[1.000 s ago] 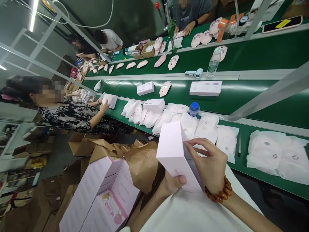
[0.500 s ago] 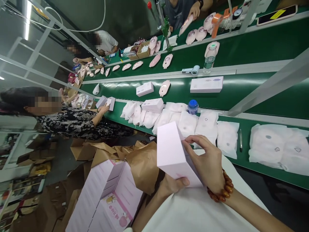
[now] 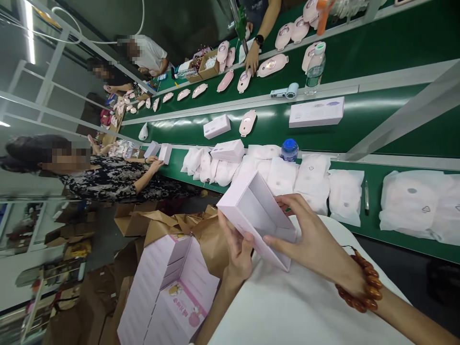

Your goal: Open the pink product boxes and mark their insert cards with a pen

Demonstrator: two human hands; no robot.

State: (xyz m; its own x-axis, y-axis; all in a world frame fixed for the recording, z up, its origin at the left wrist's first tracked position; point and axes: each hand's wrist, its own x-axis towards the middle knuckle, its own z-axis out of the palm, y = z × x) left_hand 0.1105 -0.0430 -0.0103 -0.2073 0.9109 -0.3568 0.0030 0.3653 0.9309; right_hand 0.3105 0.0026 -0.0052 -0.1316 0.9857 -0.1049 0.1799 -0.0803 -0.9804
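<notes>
I hold a pale pink empty box tray (image 3: 257, 218) over my lap, its hollow side turned up toward me. My left hand (image 3: 235, 251) grips its near left wall from below, fingers wrapped on the edge. On the right end of the tray my right hand (image 3: 311, 239), with an amber bead bracelet (image 3: 361, 292) on its wrist, is closed, thumb along the wall. Just beyond the tray, white pouches (image 3: 311, 179) lie in a row on the green table edge (image 3: 395, 239).
A carton of pink printed boxes (image 3: 168, 299) with brown paper (image 3: 212, 239) stands at my left. On the green conveyor (image 3: 273, 129) lie boxes (image 3: 316, 112) and pink devices (image 3: 247, 123). A bottle (image 3: 289, 149) stands among pouches. A seated person (image 3: 108, 175) works left; others work opposite.
The box has been turned over so that its open hollow now faces up. My left hand has shifted from under its bottom end to its left wall. The view has swung left.
</notes>
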